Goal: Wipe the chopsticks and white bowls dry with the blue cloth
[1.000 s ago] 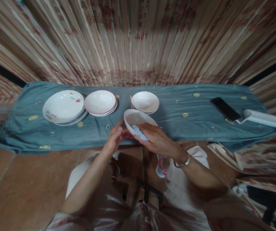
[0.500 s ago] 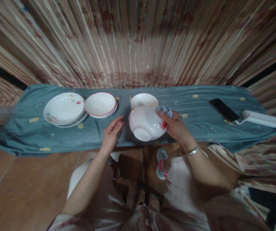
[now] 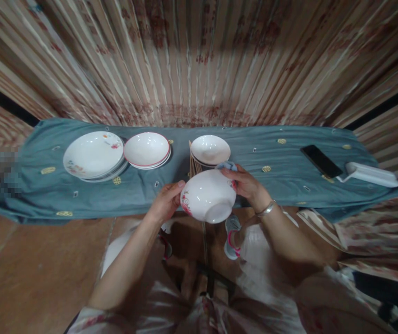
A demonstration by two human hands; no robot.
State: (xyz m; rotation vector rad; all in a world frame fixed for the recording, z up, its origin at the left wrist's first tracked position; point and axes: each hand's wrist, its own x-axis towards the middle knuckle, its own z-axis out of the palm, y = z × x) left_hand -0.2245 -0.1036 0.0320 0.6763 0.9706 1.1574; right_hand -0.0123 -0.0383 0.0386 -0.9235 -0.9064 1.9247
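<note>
White bowl (image 3: 206, 191), tilted, is pinched by left hand (image 3: 166, 202) and right hand (image 3: 250, 184); cloth (image 3: 227, 165) in the right. Chopsticks (image 3: 193, 166) lie beyond both hands.

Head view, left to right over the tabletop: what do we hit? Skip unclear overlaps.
Stack of floral plates → stack of red-rimmed bowls → held floral bowl → right hand → black phone → white angled object.
</note>
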